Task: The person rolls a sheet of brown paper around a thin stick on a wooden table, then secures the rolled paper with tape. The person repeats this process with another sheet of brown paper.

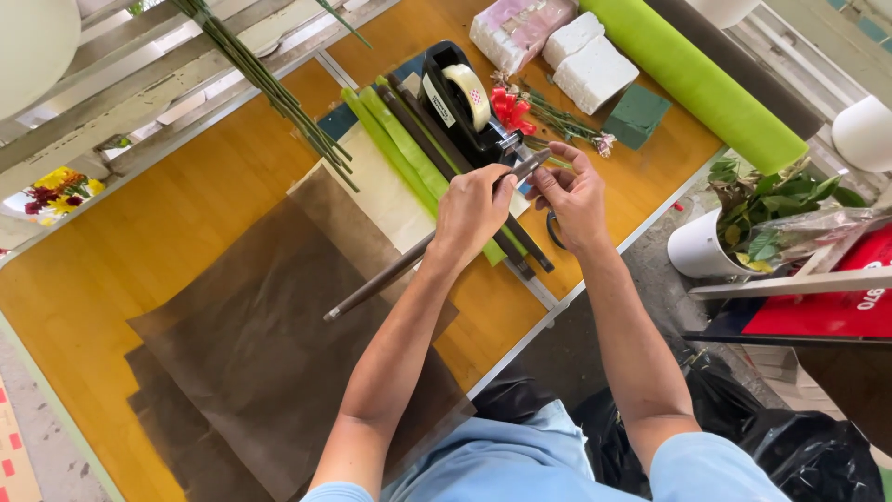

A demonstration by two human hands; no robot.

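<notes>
Far left, long green stems [269,84] lie across the wooden table [158,232], and nearer me brown wrapping sheets [279,344] are spread flat over it. Across those sheets slants the thin brown rolled stick [390,270]: its low end points to my near left, and its top end rises toward the tape dispenser.

My left hand [472,209] is closed round the stick near its top, fingers wrapped over it and thumb pressing from the side. To do this well, I judge I must keep that hold firm but not crushing, so the roll stays tight and does not unwind.

Just behind my hands stands the black tape dispenser [455,102], its clear tape roll on top, with green and dark rolled sticks [409,149] lying side by side beneath it. My right hand [571,195] is pinched narrow at the stick's very tip, thumb and forefinger together; whether a bit of tape sits between them I cannot tell. The two hands nearly touch, which seems right for steady work on the end.

Farther right lie red flowers [511,110], white foam blocks [595,70], a dark green foam brick [636,116] and a lime green roll [697,79]. A white pot of leaves [706,246] stands off the table's right edge.
</notes>
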